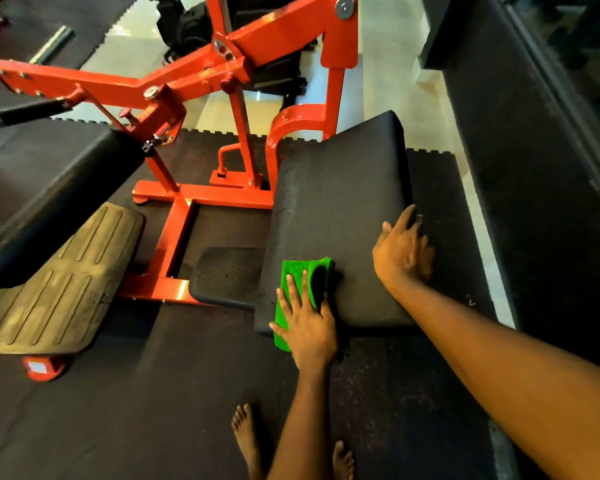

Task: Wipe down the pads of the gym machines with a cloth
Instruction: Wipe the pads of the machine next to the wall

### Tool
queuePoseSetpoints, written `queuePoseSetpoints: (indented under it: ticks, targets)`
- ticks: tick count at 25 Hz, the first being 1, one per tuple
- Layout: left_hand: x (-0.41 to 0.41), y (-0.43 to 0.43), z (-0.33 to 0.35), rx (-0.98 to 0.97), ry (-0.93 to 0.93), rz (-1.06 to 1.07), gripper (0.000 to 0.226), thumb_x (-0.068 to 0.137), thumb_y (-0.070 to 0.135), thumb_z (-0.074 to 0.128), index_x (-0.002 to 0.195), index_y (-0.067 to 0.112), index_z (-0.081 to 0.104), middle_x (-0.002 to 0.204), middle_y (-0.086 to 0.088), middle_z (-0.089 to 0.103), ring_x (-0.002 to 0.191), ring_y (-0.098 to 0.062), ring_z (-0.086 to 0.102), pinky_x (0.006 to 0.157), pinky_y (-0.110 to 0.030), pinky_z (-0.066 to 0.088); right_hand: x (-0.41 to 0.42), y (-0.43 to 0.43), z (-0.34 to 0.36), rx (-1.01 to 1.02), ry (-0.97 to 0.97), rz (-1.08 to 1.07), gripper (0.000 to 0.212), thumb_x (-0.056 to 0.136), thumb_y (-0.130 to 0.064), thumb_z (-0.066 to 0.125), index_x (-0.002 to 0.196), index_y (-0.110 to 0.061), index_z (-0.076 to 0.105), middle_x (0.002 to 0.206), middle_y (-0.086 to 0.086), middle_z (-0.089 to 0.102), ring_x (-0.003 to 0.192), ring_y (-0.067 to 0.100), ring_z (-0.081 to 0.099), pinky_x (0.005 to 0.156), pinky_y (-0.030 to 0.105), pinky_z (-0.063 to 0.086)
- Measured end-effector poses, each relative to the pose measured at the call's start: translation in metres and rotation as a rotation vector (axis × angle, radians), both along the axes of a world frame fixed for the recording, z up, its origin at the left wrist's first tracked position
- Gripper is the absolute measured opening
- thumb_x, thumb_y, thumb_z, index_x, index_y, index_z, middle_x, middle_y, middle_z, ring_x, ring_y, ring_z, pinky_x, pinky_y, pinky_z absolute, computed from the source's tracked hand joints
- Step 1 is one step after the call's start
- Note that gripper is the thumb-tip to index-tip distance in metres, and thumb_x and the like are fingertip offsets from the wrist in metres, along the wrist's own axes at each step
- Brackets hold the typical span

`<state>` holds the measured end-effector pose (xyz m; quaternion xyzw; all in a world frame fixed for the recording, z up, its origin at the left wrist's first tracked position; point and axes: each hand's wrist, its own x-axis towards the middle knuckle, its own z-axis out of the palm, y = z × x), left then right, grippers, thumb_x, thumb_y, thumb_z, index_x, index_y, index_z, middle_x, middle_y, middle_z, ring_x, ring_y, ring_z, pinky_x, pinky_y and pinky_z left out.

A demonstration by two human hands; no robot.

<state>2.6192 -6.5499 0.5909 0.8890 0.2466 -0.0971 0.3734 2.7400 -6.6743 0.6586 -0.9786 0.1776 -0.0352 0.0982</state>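
A large black pad (340,202) of a red gym machine slopes in front of me at centre right. A folded green cloth (297,282) lies on its near left corner. My left hand (305,323) presses flat on the cloth with its fingers straight. My right hand (402,251) rests on the pad's right edge, its fingers spread and bent over the side. A smaller black pad (229,271) sits lower, just left of the big one.
The red steel frame (194,81) rises behind and to the left. A long black pad (56,199) and a ridged footplate (56,282) lie at left. A dark wall ledge (520,168) runs along the right. My bare feet (246,438) stand on black rubber matting.
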Motion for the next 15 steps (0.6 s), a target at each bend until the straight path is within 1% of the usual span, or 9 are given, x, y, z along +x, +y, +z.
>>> queuePoseSetpoints:
  ticks: [3,5,9,10,12,15]
  targets:
    - [0.015,0.021,-0.013,-0.019,0.021,0.048,0.058,0.104,0.051,0.034,0.157,0.045,0.011,0.167,0.018,-0.005,0.154,-0.014,-0.008,0.116,-0.068,0.008,0.002,0.001,-0.005,-0.025,0.006,-0.017,0.065,0.106,-0.038,0.036,0.158,-0.004,0.017,0.155,0.026,0.034,0.121,0.048,0.053,0.093,0.054,0.046]
    - [0.026,0.041,-0.027,-0.022,0.063,0.113,0.059,0.104,0.051,0.033,0.158,0.041,0.013,0.168,0.013,-0.002,0.155,-0.019,-0.004,0.117,-0.066,0.010,0.003,0.001,-0.008,-0.053,0.007,-0.012,0.065,0.105,-0.037,0.037,0.157,-0.002,0.018,0.153,0.028,0.037,0.119,0.048,0.054,0.091,0.054,0.048]
    - [0.057,0.075,-0.045,0.049,0.167,0.203,0.058,0.105,0.051,0.028,0.159,0.034,0.017,0.169,0.008,-0.006,0.155,-0.026,-0.009,0.120,-0.063,0.004,0.007,0.004,-0.011,-0.101,0.011,-0.029,0.065,0.104,-0.035,0.039,0.155,0.001,0.020,0.147,0.031,0.042,0.112,0.048,0.058,0.086,0.053,0.050]
    - [0.060,0.078,-0.045,0.079,0.166,0.200,0.059,0.105,0.051,0.028,0.160,0.032,0.017,0.169,0.007,-0.006,0.155,-0.025,-0.009,0.120,-0.062,0.003,0.006,0.003,-0.011,-0.100,0.014,-0.028,0.065,0.104,-0.035,0.039,0.155,0.000,0.020,0.147,0.031,0.042,0.111,0.048,0.058,0.086,0.053,0.050]
    - [0.055,0.073,-0.041,0.109,0.125,0.176,0.064,0.104,0.051,0.028,0.161,0.025,0.016,0.169,0.006,-0.001,0.155,-0.022,-0.006,0.122,-0.058,0.001,0.005,0.003,-0.009,-0.093,0.017,-0.022,0.065,0.104,-0.036,0.039,0.155,0.000,0.019,0.148,0.030,0.041,0.112,0.048,0.058,0.086,0.053,0.050]
    - [0.022,0.044,-0.030,0.048,0.075,0.167,0.073,0.102,0.056,0.033,0.161,0.018,0.011,0.169,0.003,0.005,0.155,-0.019,0.000,0.123,-0.052,0.001,0.004,0.002,-0.008,-0.072,0.020,-0.020,0.065,0.105,-0.037,0.037,0.156,-0.001,0.017,0.150,0.030,0.039,0.114,0.048,0.058,0.088,0.054,0.050]
